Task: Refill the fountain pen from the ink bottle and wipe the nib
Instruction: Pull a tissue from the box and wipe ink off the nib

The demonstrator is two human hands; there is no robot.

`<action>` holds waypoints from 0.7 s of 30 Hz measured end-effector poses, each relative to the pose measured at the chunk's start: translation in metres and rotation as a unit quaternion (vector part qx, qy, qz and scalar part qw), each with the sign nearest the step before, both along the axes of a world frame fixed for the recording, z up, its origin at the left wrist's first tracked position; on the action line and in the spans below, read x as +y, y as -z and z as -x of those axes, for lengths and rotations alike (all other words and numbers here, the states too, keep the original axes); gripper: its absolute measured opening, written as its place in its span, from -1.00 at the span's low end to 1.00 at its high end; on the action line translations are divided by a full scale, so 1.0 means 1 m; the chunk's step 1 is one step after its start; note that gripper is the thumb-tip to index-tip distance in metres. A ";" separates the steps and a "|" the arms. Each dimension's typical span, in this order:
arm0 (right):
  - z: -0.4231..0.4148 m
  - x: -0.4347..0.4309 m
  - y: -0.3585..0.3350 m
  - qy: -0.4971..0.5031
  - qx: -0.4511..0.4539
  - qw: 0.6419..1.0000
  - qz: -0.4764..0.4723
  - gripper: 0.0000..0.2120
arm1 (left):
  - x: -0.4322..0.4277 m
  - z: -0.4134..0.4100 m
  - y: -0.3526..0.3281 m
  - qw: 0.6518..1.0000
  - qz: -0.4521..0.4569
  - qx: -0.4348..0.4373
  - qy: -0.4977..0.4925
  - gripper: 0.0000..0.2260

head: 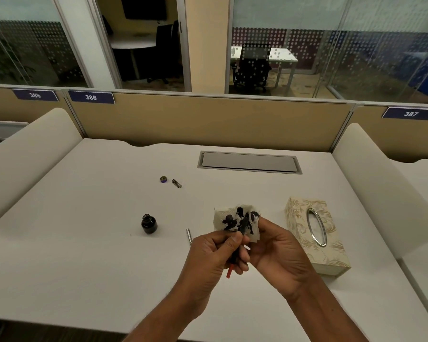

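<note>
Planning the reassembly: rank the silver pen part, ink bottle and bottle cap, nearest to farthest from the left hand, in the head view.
1. Silver pen part, just beside the left hand.
2. Ink bottle, farther left.
3. Bottle cap, far back left.

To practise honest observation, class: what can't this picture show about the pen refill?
All head view.
Nib: lost against dark blots on the tissue in the right hand.
Pen body: mostly covered by the left hand.
Ink bottle level: dark glass, too small.
Metal piece beside the bottle cap: too small to identify.
</note>
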State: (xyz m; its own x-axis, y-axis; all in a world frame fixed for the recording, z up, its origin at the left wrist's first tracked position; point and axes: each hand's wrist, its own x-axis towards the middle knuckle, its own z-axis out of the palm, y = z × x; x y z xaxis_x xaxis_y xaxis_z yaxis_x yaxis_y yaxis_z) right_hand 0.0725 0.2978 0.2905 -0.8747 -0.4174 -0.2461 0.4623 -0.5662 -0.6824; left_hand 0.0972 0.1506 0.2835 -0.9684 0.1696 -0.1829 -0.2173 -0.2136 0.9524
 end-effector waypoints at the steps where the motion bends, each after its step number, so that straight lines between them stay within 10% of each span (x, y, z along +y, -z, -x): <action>1: 0.001 0.001 0.000 -0.005 -0.005 1.000 0.009 -0.66 | 0.000 0.001 0.000 1.000 -0.003 -0.002 0.001 -0.75; 21: 0.008 0.002 0.011 -0.045 0.007 0.998 0.039 -0.49 | -0.004 0.001 -0.003 0.999 -0.036 -0.021 0.018 -0.74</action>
